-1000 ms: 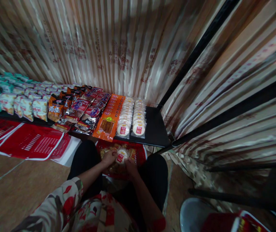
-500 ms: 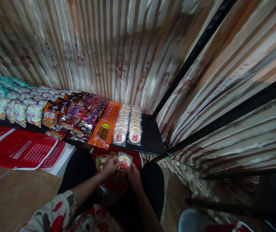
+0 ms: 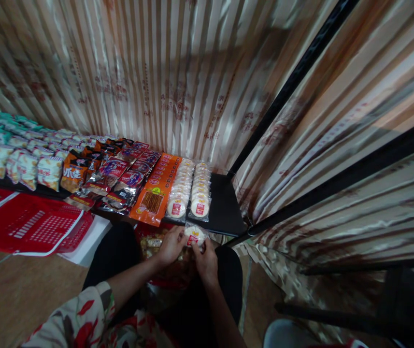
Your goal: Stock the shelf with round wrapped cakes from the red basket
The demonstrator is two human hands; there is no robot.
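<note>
Between my hands is a clear packet of round white rice crackers (image 3: pixel 194 234) with a red label, just in front of the shelf edge. My left hand (image 3: pixel 172 245) pinches its left side. My right hand (image 3: pixel 206 261) grips the lower right corner, thumb on the front. Below them, partly hidden by my hands and wrists, a red bag (image 3: pixel 178 279) of wrapped snacks lies between my knees. Two rows of matching cracker packets (image 3: pixel 176 208) stand on the black shelf (image 3: pixel 224 205), close beyond the held packet.
Left of the crackers lie an orange snack strip (image 3: pixel 152 193), dark red packets (image 3: pixel 129 180), orange-black bags (image 3: pixel 72 171) and white bags (image 3: pixel 49 171). Black poles (image 3: pixel 282 92) slant on the right before a striped curtain (image 3: pixel 127 63). A grey-white bucket (image 3: pixel 282 333) stands low right.
Both hands have brought the cracker packet a little up and to the right, closer to the shelf edge. It now tilts back more. The view has shifted slightly.
</note>
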